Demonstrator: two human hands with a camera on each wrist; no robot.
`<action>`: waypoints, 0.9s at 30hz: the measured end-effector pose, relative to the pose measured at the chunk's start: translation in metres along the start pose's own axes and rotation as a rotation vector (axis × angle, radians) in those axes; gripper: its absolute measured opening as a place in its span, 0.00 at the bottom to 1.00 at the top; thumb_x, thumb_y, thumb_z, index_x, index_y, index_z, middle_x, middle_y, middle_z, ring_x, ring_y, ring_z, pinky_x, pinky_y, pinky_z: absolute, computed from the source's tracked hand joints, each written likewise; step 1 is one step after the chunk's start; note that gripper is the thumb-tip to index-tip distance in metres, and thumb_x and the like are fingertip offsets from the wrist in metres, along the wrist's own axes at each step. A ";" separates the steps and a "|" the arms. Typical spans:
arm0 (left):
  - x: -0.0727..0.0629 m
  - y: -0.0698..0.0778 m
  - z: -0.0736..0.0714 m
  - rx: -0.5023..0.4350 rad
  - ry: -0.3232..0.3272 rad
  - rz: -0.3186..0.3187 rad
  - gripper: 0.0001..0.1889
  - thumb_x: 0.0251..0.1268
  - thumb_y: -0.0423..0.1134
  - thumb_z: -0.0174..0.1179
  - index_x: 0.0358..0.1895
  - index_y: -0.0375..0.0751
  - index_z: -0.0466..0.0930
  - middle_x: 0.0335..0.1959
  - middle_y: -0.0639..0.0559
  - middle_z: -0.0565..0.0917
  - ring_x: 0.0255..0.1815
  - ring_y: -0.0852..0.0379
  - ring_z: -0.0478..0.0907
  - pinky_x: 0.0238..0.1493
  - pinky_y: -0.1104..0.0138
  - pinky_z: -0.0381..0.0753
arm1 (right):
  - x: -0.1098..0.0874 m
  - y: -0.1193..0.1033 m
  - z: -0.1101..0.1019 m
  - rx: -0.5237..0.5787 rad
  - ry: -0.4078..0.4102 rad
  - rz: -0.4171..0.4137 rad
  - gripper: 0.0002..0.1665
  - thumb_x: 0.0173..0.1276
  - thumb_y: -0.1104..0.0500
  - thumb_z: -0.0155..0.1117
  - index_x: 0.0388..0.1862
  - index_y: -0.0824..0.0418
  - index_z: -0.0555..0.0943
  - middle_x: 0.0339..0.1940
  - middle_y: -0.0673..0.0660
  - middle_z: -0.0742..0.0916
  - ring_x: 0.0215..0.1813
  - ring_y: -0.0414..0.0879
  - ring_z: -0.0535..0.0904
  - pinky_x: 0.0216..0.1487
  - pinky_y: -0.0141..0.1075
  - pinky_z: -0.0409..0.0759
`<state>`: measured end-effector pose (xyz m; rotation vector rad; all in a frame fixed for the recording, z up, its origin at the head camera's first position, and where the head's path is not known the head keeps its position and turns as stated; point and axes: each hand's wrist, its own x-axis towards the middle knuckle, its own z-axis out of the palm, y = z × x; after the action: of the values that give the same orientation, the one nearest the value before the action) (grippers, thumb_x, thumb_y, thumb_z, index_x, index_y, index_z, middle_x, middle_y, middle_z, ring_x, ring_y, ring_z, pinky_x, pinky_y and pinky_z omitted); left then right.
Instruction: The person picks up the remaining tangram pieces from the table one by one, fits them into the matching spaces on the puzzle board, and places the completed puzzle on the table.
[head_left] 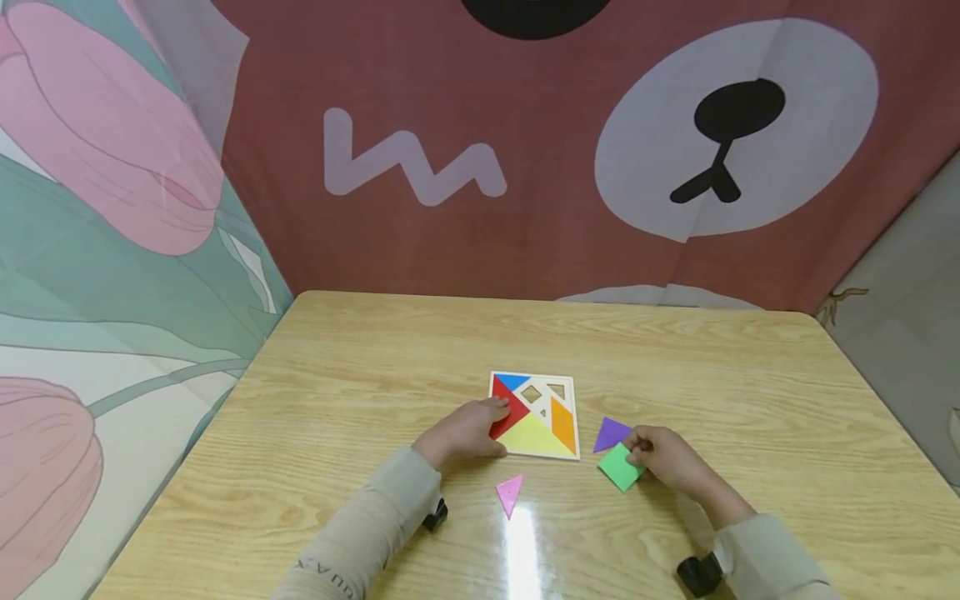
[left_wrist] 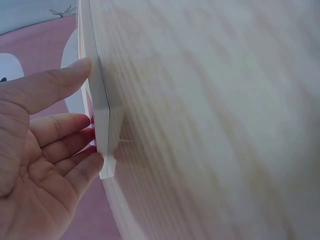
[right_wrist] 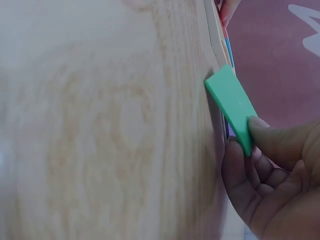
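Note:
A white square tangram tray (head_left: 540, 457) lies flat, with blue (head_left: 513, 381), red (head_left: 504, 408), yellow (head_left: 528, 437) and orange (head_left: 562, 425) pieces set in it. A few cut-out shapes in its upper right part show wood through. My left hand (head_left: 468, 432) rests at the tray's left side, fingertips on the red piece and thumb by the near left corner. Thumb and fingers of my right hand (head_left: 667, 457) pinch a green square piece (head_left: 621, 468) by one corner. In the right wrist view the green piece (right_wrist: 232, 102) tilts above the wood.
A purple triangle (head_left: 611, 433) lies right of the tray, partly behind the green piece. Nearer me sits a small pink triangle (head_left: 509, 494). The wooden table (head_left: 375, 342) meets a printed cloth backdrop (head_left: 450, 242) at its far edge.

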<state>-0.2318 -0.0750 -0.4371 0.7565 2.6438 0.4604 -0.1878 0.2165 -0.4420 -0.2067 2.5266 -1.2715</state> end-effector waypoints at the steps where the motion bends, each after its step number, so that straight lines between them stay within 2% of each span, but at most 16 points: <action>1: 0.000 0.000 0.000 0.003 -0.001 0.001 0.33 0.50 0.45 0.61 0.61 0.41 0.61 0.63 0.54 0.59 0.64 0.55 0.51 0.61 0.65 0.53 | 0.000 0.000 0.000 0.000 0.006 -0.008 0.03 0.57 0.72 0.53 0.31 0.70 0.73 0.24 0.55 0.74 0.27 0.45 0.69 0.24 0.33 0.73; 7: -0.001 0.001 -0.001 0.012 -0.002 0.005 0.34 0.49 0.45 0.61 0.61 0.41 0.61 0.63 0.53 0.59 0.64 0.55 0.51 0.61 0.65 0.53 | 0.002 0.001 0.000 -0.016 0.055 -0.040 0.05 0.57 0.69 0.55 0.33 0.69 0.73 0.27 0.54 0.75 0.32 0.45 0.69 0.29 0.32 0.71; 15: -0.002 0.002 0.000 0.011 0.000 0.007 0.33 0.49 0.45 0.61 0.61 0.40 0.62 0.63 0.53 0.60 0.64 0.55 0.52 0.61 0.65 0.54 | 0.007 0.001 0.006 0.076 0.089 -0.005 0.06 0.57 0.71 0.54 0.35 0.71 0.73 0.28 0.55 0.76 0.31 0.45 0.71 0.28 0.32 0.75; 27: -0.001 0.000 0.000 -0.008 -0.005 -0.011 0.33 0.50 0.45 0.61 0.62 0.43 0.61 0.64 0.55 0.59 0.64 0.56 0.52 0.60 0.65 0.54 | 0.016 -0.004 0.012 0.114 0.120 0.027 0.09 0.59 0.68 0.54 0.38 0.71 0.72 0.32 0.57 0.77 0.33 0.45 0.71 0.30 0.33 0.76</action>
<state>-0.2313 -0.0753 -0.4371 0.7398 2.6384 0.4655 -0.1990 0.2010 -0.4485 -0.0727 2.5360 -1.4528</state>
